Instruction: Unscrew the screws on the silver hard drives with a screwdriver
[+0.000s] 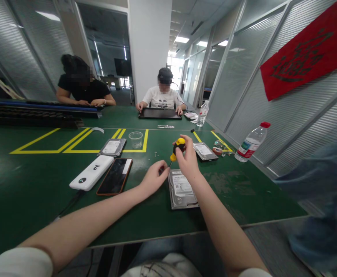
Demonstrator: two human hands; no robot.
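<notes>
My right hand (188,157) is wrapped round the handle of a yellow and black screwdriver (180,143). Its thin shaft slants down and left toward my left fingertips. Close to the shaft, my left hand (153,177) has its fingers curled together; what they pinch, if anything, is hidden. A hard drive (182,190) lies flat on the table, label up, just below both hands. Its upper right part is covered by my right hand and forearm. Several tiny screws (156,154) lie on the table beyond my left hand.
Left of my hands are a phone (115,177), a white power bank (92,173), another hard drive (112,147) and a clear plastic cup (135,140). To the right are a third hard drive (205,151) and a water bottle (251,142). Two people sit across the green table (35,196).
</notes>
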